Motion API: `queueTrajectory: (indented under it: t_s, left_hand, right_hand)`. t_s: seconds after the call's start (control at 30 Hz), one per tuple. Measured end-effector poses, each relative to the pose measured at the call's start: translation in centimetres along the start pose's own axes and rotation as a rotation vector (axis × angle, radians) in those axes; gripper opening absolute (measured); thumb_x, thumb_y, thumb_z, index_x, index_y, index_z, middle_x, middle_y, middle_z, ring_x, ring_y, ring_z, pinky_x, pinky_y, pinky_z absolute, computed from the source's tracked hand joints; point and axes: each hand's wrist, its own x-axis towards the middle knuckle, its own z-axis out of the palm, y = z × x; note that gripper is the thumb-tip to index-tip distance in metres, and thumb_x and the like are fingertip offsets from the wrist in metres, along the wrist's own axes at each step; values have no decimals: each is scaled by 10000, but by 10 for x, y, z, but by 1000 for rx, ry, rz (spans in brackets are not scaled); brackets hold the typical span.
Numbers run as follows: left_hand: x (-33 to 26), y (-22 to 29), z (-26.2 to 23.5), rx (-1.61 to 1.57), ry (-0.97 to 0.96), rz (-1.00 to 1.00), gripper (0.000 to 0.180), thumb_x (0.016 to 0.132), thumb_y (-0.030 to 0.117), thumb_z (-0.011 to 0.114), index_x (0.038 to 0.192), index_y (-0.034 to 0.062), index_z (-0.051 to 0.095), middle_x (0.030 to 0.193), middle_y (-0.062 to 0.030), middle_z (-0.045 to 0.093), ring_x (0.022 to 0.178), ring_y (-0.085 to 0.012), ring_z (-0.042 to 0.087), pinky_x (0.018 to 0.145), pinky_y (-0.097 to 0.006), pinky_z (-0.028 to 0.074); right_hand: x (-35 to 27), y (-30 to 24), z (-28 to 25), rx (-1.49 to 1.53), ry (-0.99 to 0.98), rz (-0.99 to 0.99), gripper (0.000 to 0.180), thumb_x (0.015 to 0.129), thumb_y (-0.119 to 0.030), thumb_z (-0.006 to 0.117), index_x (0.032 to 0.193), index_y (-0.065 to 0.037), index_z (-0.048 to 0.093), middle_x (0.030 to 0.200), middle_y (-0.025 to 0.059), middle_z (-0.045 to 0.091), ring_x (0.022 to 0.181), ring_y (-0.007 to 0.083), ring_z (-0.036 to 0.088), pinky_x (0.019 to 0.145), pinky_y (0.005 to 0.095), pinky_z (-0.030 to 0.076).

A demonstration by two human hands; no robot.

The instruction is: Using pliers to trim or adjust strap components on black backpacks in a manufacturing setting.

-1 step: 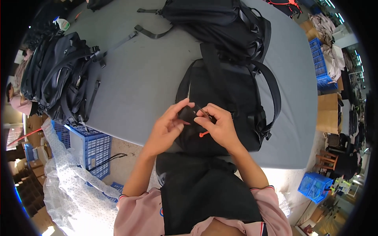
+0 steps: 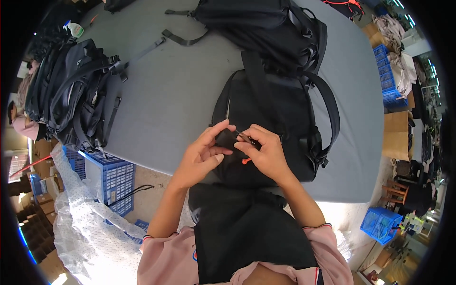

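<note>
A black backpack [image 2: 289, 102] lies on the grey-covered table in front of me, its shoulder straps spread to the side and top. Over its near left part, my right hand [image 2: 263, 149] pinches a small dark slender tool. A red-orange end [image 2: 245, 161] pokes out below those fingers; the tool's exact kind is hard to make out. Beside it, my left hand [image 2: 204, 154] has its index finger stretched forward and its thumb apart. Its fingertips are close to a small dark patch at the bag's edge, and whether they touch it is unclear.
Another black bag [image 2: 266, 33] lies beyond, with loose straps. Several black backpacks [image 2: 71, 95] are piled at the table's left edge. Blue crates [image 2: 111, 178] and clear plastic wrap [image 2: 90, 223] stand below left. A blue basket [image 2: 380, 225] and a cardboard box [image 2: 396, 135] are at right.
My left thumb and the fingers behind it have shifted very slightly. The red-orange end has moved a touch; my right hand still grips the dark tool.
</note>
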Motion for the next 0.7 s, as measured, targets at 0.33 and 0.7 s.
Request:
queueTrajectory:
  t_s: [0.33, 0.7]
  left_hand:
    - [3, -3, 16, 58, 227, 77, 255, 835, -79, 566, 1085, -43, 531, 1007, -70, 481, 903, -128, 568, 752, -249, 550]
    - [5, -23, 27, 158, 288, 345, 221, 770, -189, 556, 909, -25, 507, 956, -106, 483, 892, -181, 589, 743, -288, 564]
  right_hand:
    - [-6, -8, 14, 332, 105, 126, 70, 806, -58, 657, 830, 3, 632, 684, -19, 519, 582, 44, 475, 520, 202, 365]
    - [-13, -9, 2, 680, 231, 342, 207, 876, -140, 597, 1042, -18, 572, 816, -21, 495, 585, 28, 420, 524, 170, 348]
